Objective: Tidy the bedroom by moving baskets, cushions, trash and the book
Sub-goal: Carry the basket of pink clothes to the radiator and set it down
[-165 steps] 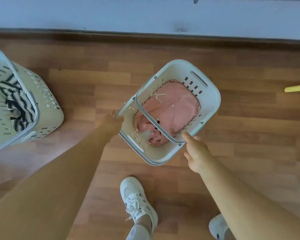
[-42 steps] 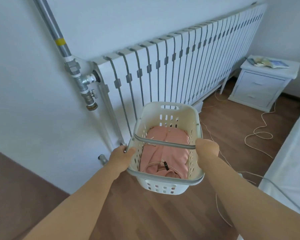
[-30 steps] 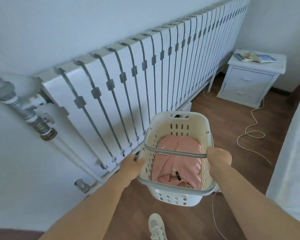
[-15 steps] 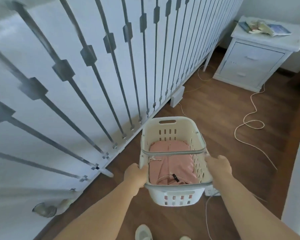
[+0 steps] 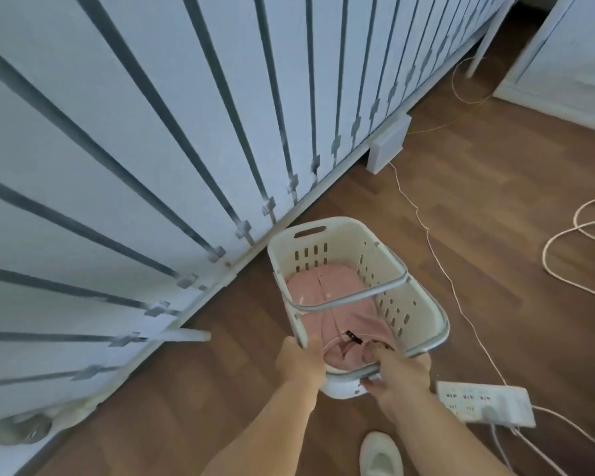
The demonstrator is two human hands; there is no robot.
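- Both hands grip the near rim of the white laundry basket [image 5: 354, 269]: left hand [image 5: 301, 360] curled over the near-left corner, right hand [image 5: 401, 371] curled over the near-right edge, fingertips tucked under the rim.
- Basket sits low over the wood floor [image 5: 478, 235], tilted a bit toward the person; can't tell whether its base is touching down.
- Far end of the basket is just beside the bottom edge of the white slatted radiator cover [image 5: 186, 132]; can't tell whether they touch.
- Grey hinged handle [image 5: 349, 297] lies across the basket opening, not held.
- Pink garment [image 5: 334, 304] inside, bunched at the near end, small black tag showing.
- White power strip [image 5: 485, 407] on the floor just right of the right hand, cords running off it.
- Thin cable [image 5: 440, 262] runs along the floor past the basket's right side; thicker looped cord [image 5: 564, 235] further right.
- White shoe [image 5: 380, 456] at bottom edge, below the right forearm.
- White cabinet base [image 5: 564, 63] top right, well apart from the basket.
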